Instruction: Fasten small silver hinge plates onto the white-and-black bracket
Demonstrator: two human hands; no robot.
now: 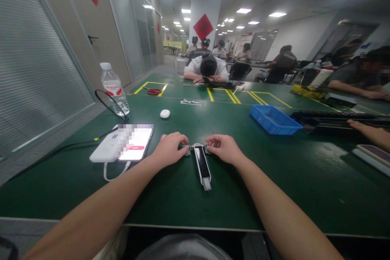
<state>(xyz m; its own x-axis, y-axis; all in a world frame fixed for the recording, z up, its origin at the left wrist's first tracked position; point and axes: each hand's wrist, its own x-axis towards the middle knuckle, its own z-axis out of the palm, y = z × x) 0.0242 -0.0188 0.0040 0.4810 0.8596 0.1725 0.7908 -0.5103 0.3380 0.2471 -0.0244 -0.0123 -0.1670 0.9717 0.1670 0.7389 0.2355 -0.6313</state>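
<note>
On the green table in front of me lies a narrow white-framed device (202, 164) with a glossy black face and a greyish tab at its near end. Small metal parts stick out from both sides of its far end. My left hand (173, 149) pinches the metal part on the left between thumb and curled fingers. From the other side, my right hand (224, 148) has its thumb and fingers closed on the right-hand metal part. The fingertips partly hide both metal parts, so their exact shape is unclear.
Left of my hands lie a lit phone (138, 143) and a white power bank (103, 146) with cables, behind them a water bottle (114, 89). A white earbud case (165, 113), red scissors (154, 91) and a blue tray (274, 120) stand farther off. Another person's hand (370, 132) reaches in at right.
</note>
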